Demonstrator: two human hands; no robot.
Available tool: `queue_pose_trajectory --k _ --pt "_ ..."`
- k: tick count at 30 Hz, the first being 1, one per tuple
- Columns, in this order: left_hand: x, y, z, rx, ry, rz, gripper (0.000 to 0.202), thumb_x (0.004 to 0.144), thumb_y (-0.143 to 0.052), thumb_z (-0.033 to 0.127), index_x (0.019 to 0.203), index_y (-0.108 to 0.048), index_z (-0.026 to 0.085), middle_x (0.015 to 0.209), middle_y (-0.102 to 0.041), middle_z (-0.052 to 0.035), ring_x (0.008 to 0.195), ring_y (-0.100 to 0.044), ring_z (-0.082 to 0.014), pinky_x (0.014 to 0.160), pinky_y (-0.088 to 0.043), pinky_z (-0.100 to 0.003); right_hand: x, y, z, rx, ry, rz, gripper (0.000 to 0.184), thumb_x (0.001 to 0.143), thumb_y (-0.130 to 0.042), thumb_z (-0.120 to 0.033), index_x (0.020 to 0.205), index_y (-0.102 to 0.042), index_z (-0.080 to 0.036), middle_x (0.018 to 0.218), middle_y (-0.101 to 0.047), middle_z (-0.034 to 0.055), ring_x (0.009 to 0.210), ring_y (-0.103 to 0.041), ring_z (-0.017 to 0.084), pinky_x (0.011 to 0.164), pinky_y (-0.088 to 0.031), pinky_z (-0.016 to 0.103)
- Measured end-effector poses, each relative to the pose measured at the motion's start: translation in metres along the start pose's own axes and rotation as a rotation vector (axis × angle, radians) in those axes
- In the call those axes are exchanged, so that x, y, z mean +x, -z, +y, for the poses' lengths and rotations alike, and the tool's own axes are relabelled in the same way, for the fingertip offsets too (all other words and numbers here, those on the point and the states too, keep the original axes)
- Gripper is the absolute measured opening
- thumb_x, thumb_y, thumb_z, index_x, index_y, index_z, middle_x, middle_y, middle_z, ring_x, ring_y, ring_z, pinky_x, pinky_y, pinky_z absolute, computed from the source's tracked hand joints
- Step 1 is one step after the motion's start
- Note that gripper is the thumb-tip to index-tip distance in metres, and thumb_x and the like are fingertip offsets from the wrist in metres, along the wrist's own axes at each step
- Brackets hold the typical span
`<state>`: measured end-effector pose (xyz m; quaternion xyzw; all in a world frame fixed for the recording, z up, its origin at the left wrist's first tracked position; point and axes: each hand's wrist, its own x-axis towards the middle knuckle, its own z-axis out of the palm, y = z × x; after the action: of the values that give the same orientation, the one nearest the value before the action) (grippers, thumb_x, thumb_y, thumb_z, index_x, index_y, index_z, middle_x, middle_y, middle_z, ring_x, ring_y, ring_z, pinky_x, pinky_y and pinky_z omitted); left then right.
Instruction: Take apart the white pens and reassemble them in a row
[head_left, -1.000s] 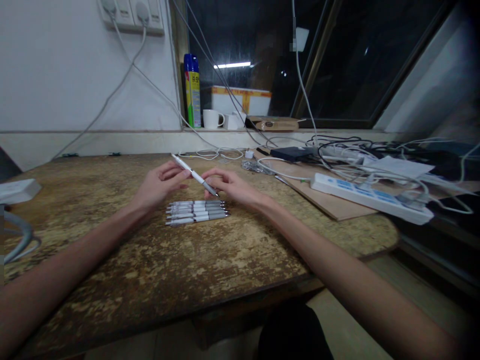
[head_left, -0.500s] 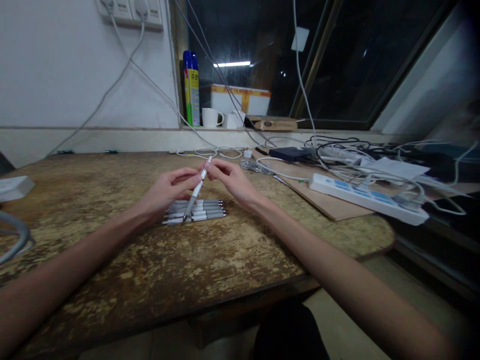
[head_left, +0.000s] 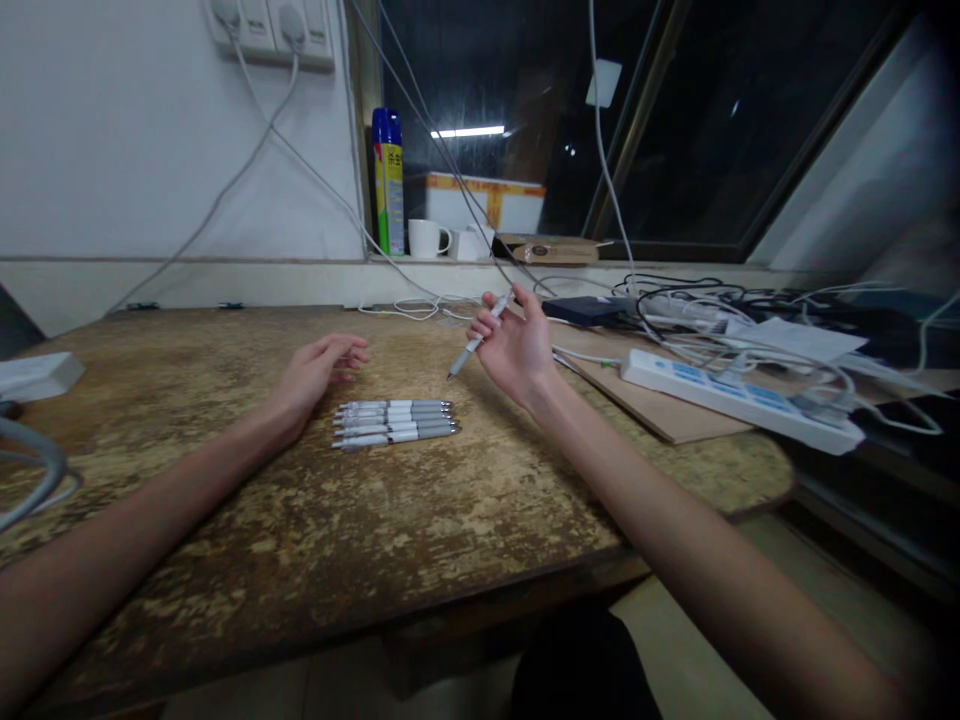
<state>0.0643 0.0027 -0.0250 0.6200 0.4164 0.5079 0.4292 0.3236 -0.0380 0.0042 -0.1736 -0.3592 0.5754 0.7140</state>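
Note:
My right hand point(head_left: 517, 345), palm turned up, grips a white and grey pen point(head_left: 480, 335) above the table. The pen tilts, its tip pointing down to the left. Several similar pens point(head_left: 397, 424) lie side by side in a row on the worn wooden table point(head_left: 337, 540). Just left of and behind that row, my left hand point(head_left: 311, 375) is empty, its fingers loosely stretched and apart from the pens.
A white power strip point(head_left: 739, 400) and a brown board point(head_left: 667, 410) lie at the right, with tangled cables behind. On the sill stand a spray can point(head_left: 389, 185) and a white mug point(head_left: 427, 239). A white box point(head_left: 41, 377) sits at the left edge.
My left hand has let go of the pen and moved left. My right hand has carried the pen to the right and turned palm up. The row of pens stays in place.

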Motion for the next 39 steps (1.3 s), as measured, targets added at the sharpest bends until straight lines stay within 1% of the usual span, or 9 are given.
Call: queue_pose_trajectory --k 3,7,10,15,20,25,28,34,39 --pt "-0.0022 -0.0041 0.0009 0.02 0.019 -0.033 0.026 0.088 -0.065 0.039 0.097 -0.076 0.018 0.091 -0.072 -0.006 0.083 -0.064 -0.0169 0.073 -0.049 -0.027 -0.0031 -0.0008 -0.0019 0.008 -0.011 0.003 0.026 0.093 -0.05 -0.049 0.081 -0.05 -0.025 0.057 -0.031 -0.0061 0.054 -0.033 0.015 0.057 -0.037 0.029" --pt "-0.0024 -0.0041 -0.0005 0.038 0.018 -0.054 0.028 0.087 -0.066 0.042 0.097 -0.076 0.018 0.092 -0.072 -0.0066 0.083 -0.064 -0.0178 0.075 -0.049 -0.028 -0.0044 -0.0001 -0.0033 0.011 0.001 -0.037 0.025 0.092 -0.05 -0.046 0.078 -0.047 -0.025 0.057 -0.029 -0.0058 0.053 -0.032 0.015 0.057 -0.037 0.029" --pt "-0.001 -0.0023 -0.0029 0.03 0.008 -0.07 0.03 0.087 -0.067 0.044 0.098 -0.076 0.017 0.092 -0.072 -0.0066 0.082 -0.064 -0.0178 0.075 -0.048 -0.029 -0.0028 0.0016 -0.003 -0.031 0.035 -0.054 0.026 0.091 -0.051 -0.047 0.078 -0.049 -0.025 0.057 -0.029 -0.0055 0.054 -0.032 0.015 0.057 -0.037 0.03" --pt "-0.0018 -0.0031 -0.0016 0.023 0.005 -0.071 0.031 0.085 -0.069 0.045 0.097 -0.076 0.017 0.09 -0.071 -0.0074 0.079 -0.063 -0.0181 0.074 -0.048 -0.03 -0.0014 0.0018 -0.003 -0.167 0.092 -0.03 0.029 0.09 -0.051 -0.054 0.082 -0.053 -0.026 0.057 -0.029 -0.0046 0.056 -0.034 0.017 0.06 -0.038 0.032" --pt "-0.0032 -0.0044 0.0007 0.029 0.0 -0.082 0.032 0.085 -0.068 0.045 0.097 -0.075 0.016 0.089 -0.071 -0.0074 0.078 -0.063 -0.0183 0.074 -0.048 -0.03 -0.0028 -0.0002 -0.0041 -0.152 0.077 -0.031 0.028 0.09 -0.049 -0.052 0.079 -0.053 -0.026 0.057 -0.028 -0.0046 0.056 -0.032 0.017 0.06 -0.038 0.032" --pt "-0.0011 -0.0027 -0.0024 0.043 0.001 -0.087 0.031 0.087 -0.067 0.044 0.097 -0.075 0.017 0.09 -0.071 -0.0073 0.08 -0.064 -0.0184 0.074 -0.049 -0.03 -0.0032 -0.0009 -0.0043 -0.145 0.068 -0.022 0.03 0.089 -0.051 -0.055 0.082 -0.055 -0.026 0.057 -0.03 -0.0045 0.057 -0.035 0.017 0.061 -0.04 0.032" --pt "-0.0001 -0.0019 -0.004 0.038 0.0 -0.097 0.031 0.088 -0.066 0.043 0.099 -0.076 0.016 0.09 -0.071 -0.007 0.079 -0.064 -0.0171 0.074 -0.049 -0.029 -0.0038 -0.0012 -0.0042 -0.143 0.07 -0.041 0.029 0.09 -0.051 -0.053 0.082 -0.055 -0.026 0.056 -0.03 -0.0047 0.056 -0.033 0.017 0.06 -0.039 0.031" --pt "-0.0017 -0.0031 -0.0023 0.03 -0.006 -0.095 0.029 0.087 -0.067 0.043 0.097 -0.076 0.017 0.089 -0.071 -0.007 0.078 -0.064 -0.0173 0.073 -0.049 -0.03 -0.0042 -0.0021 -0.0044 -0.184 0.082 -0.027 0.028 0.089 -0.05 -0.052 0.081 -0.055 -0.026 0.058 -0.029 -0.0047 0.057 -0.033 0.017 0.061 -0.039 0.031" --pt "-0.0028 -0.0041 -0.0006 0.035 0.0 -0.094 0.029 0.086 -0.067 0.043 0.096 -0.076 0.017 0.089 -0.071 -0.007 0.077 -0.063 -0.0178 0.074 -0.049 -0.03 -0.0031 -0.0006 -0.0039 -0.208 0.094 -0.055 0.028 0.09 -0.049 -0.052 0.083 -0.058 -0.026 0.058 -0.029 -0.0045 0.056 -0.032 0.017 0.06 -0.039 0.032"
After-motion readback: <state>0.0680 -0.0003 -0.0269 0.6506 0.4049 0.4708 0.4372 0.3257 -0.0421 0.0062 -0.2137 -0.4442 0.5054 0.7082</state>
